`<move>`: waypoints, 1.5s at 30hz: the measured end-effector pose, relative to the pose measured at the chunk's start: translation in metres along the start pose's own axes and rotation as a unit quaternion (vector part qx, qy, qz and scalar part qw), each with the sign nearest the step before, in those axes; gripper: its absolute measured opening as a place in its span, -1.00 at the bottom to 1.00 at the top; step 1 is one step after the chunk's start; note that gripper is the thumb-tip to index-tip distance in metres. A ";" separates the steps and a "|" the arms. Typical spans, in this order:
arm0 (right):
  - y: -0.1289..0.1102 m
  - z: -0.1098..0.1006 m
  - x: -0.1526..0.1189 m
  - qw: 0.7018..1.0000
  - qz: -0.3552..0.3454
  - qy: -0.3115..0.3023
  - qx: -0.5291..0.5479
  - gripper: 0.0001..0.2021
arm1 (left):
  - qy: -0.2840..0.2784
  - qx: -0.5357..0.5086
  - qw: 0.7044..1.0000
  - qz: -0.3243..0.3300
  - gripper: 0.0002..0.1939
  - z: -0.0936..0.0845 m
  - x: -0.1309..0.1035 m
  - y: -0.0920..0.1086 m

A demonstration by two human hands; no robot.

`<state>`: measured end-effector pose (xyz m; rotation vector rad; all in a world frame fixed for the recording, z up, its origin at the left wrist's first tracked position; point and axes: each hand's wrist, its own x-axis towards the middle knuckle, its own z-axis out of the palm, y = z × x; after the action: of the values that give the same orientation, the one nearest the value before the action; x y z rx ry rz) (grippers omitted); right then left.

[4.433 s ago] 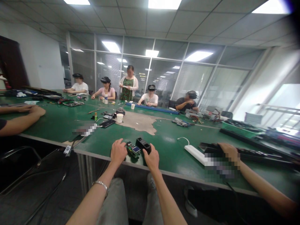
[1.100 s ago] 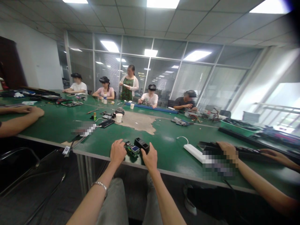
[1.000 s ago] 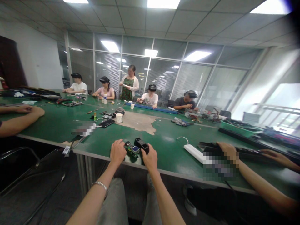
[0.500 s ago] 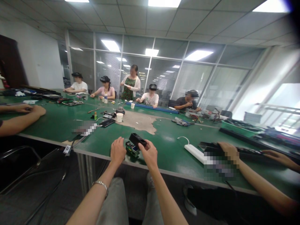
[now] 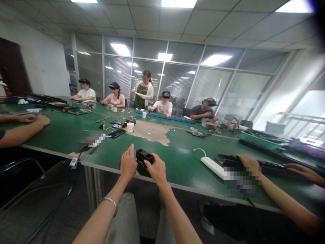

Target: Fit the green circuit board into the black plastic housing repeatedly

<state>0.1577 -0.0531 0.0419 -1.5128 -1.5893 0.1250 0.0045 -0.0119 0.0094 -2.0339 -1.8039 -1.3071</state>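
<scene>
My right hand (image 5: 157, 169) is closed on a black plastic housing (image 5: 145, 155), fingers at its right end and thumb along the near side. The housing sits low over the green circuit board assembly, which is now almost wholly hidden beneath it. My left hand (image 5: 128, 162) is curled against the left side of that assembly, with one finger pointing up. The exact grip of its fingertips is hidden. Both hands are at the front edge of the green table (image 5: 177, 166).
A paper cup (image 5: 130, 127) and a black phone (image 5: 117, 133) lie ahead to the left. On the right are a white power strip (image 5: 212, 168) and a co-worker's hand (image 5: 248, 164) on a dark long part. Another person's forearms (image 5: 27, 128) rest at the left. Several people sit across.
The black housing has come down and left from its tilted position onto the circuit board assembly, covering it. My right hand moved with it; a left finger now points up.
</scene>
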 end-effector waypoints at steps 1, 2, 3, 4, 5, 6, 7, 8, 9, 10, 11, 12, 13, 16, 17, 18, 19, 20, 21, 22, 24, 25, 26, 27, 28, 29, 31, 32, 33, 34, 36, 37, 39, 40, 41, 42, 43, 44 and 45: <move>0.000 0.000 0.000 1.000 -0.003 -0.003 -0.006 -0.60 | -0.001 -0.002 1.000 0.001 -0.32 -0.001 0.000 0.001; 0.001 0.000 0.000 1.000 -0.005 -0.006 -0.012 -0.60 | -0.003 -0.002 1.000 0.003 -0.31 -0.001 0.000 0.001; 0.002 0.000 -0.001 1.000 -0.004 -0.011 -0.017 -0.61 | -0.006 -0.001 1.000 0.004 -0.32 -0.002 0.000 0.001; 0.004 0.000 -0.002 1.000 -0.002 -0.018 -0.022 -0.61 | -0.009 0.002 1.000 0.006 -0.32 -0.002 0.000 0.002; 0.006 0.001 -0.003 0.999 -0.002 -0.029 -0.026 -0.61 | -0.012 0.007 1.000 0.007 -0.33 -0.002 0.000 0.002; 0.007 0.001 -0.005 0.999 -0.002 -0.039 -0.030 -0.62 | -0.016 0.012 1.000 0.008 -0.34 -0.002 0.000 0.002; 0.009 0.001 -0.006 0.998 -0.004 -0.049 -0.032 -0.62 | -0.021 0.018 1.000 0.009 -0.36 -0.002 0.000 0.001; 0.011 0.002 -0.008 0.998 -0.006 -0.056 -0.034 -0.62 | -0.028 0.023 0.999 0.011 -0.39 -0.002 0.000 0.001; 0.013 0.003 -0.010 0.998 -0.008 -0.060 -0.035 -0.61 | -0.036 0.028 0.999 0.013 -0.43 -0.001 0.000 0.000; 0.014 0.004 -0.011 0.997 -0.010 -0.062 -0.036 -0.60 | -0.044 0.032 0.998 0.016 -0.47 -0.001 0.000 -0.001; 0.015 0.005 -0.012 0.997 -0.013 -0.062 -0.038 -0.59 | -0.051 0.035 0.998 0.019 -0.51 -0.001 0.000 -0.002; 0.016 0.005 -0.013 0.997 -0.016 -0.060 -0.042 -0.57 | -0.056 0.036 0.998 0.021 -0.52 0.000 0.000 -0.002; 0.016 0.006 -0.014 0.997 -0.019 -0.057 -0.048 -0.56 | -0.059 0.035 0.997 0.022 -0.52 0.000 0.000 -0.003; 0.017 0.009 -0.015 0.997 -0.023 -0.045 -0.062 -0.56 | -0.061 0.033 0.997 0.021 -0.51 0.000 0.000 -0.004; 0.017 0.009 -0.014 0.997 -0.022 -0.043 -0.061 -0.57 | -0.061 0.033 0.997 0.022 -0.51 0.001 0.001 -0.004; 0.017 0.010 -0.014 0.997 -0.020 -0.043 -0.056 -0.58 | -0.059 0.033 0.997 0.023 -0.52 0.001 0.001 -0.004; 0.017 0.009 -0.014 0.998 -0.016 -0.043 -0.047 -0.58 | -0.056 0.034 0.998 0.023 -0.52 0.001 0.001 -0.003; 0.016 0.009 -0.013 0.998 -0.012 -0.044 -0.037 -0.59 | -0.052 0.036 0.998 0.019 -0.52 0.002 0.001 -0.003; 0.016 0.008 -0.012 0.999 -0.006 -0.043 -0.027 -0.60 | -0.048 0.040 0.998 0.012 -0.52 0.003 0.001 -0.003; 0.014 0.007 -0.010 0.999 0.000 -0.041 -0.016 -0.60 | -0.045 0.044 0.998 0.004 -0.51 0.003 0.002 -0.003; 0.011 0.004 -0.006 0.999 0.012 -0.034 0.010 -0.62 | -0.042 0.055 0.998 -0.010 -0.52 0.004 0.001 -0.003; 0.009 0.002 -0.003 0.999 0.016 -0.029 0.027 -0.63 | -0.044 0.059 0.997 -0.015 -0.54 0.005 0.001 -0.004; 0.008 0.000 0.000 0.998 0.020 -0.023 0.048 -0.62 | -0.047 0.063 0.997 -0.016 -0.56 0.005 0.001 -0.004; 0.007 -0.002 0.004 0.997 0.024 -0.016 0.076 -0.61 | -0.052 0.067 0.996 -0.018 -0.58 0.005 0.001 -0.004; 0.007 -0.004 0.008 0.994 0.029 -0.010 0.109 -0.59 | -0.057 0.069 0.996 -0.019 -0.60 0.005 0.000 -0.004; 0.008 -0.006 0.011 0.989 0.037 -0.004 0.141 -0.57 | -0.063 0.071 0.995 -0.019 -0.62 0.005 0.000 -0.004; 0.014 -0.009 0.018 0.982 0.056 0.013 0.181 -0.54 | -0.076 0.072 0.994 -0.017 -0.67 0.004 0.000 -0.004; 0.019 -0.010 0.021 0.981 0.065 0.024 0.180 -0.53 | -0.080 0.072 0.994 -0.015 -0.69 0.003 0.000 -0.003; 0.024 -0.011 0.023 0.983 0.071 0.036 0.165 -0.53 | -0.084 0.072 0.994 -0.012 -0.70 0.002 0.000 -0.003; 0.031 -0.011 0.024 0.986 0.073 0.047 0.141 -0.53 | -0.087 0.071 0.994 -0.011 -0.70 0.001 0.001 -0.002; 0.045 -0.008 0.026 0.992 0.068 0.057 0.085 -0.53 | -0.090 0.070 0.993 -0.008 -0.71 0.000 0.001 -0.001; 0.051 -0.006 0.027 0.995 0.062 0.054 0.059 -0.52 | -0.091 0.070 0.993 -0.007 -0.70 0.000 0.001 -0.001; 0.063 0.000 0.028 0.998 0.048 0.038 0.015 -0.50 | -0.092 0.071 0.993 -0.005 -0.71 -0.001 0.001 0.000; 0.068 0.003 0.028 0.999 0.044 0.029 -0.003 -0.49 | -0.092 0.072 0.993 -0.003 -0.71 -0.001 0.002 0.000; 0.072 0.006 0.028 0.999 0.040 0.024 -0.017 -0.48 | -0.091 0.073 0.993 -0.002 -0.72 -0.002 0.002 0.000; 0.076 0.010 0.027 0.999 0.038 0.023 -0.029 -0.46 | -0.089 0.074 0.993 0.000 -0.72 -0.002 0.001 0.000; 0.079 0.013 0.026 0.998 0.036 0.025 -0.040 -0.45 | -0.086 0.075 0.993 0.003 -0.72 -0.002 0.001 0.000; 0.082 0.015 0.024 0.998 0.033 0.029 -0.048 -0.43 | -0.084 0.076 0.994 0.006 -0.72 -0.002 0.001 0.000; 0.084 0.017 0.023 0.997 0.029 0.035 -0.055 -0.41 | -0.081 0.077 0.994 0.008 -0.72 -0.002 0.001 0.000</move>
<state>0.2127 -0.0053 -0.0084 -1.6319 -1.5184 0.0164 0.0037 -0.0121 0.0111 -2.1179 -1.8849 -0.9889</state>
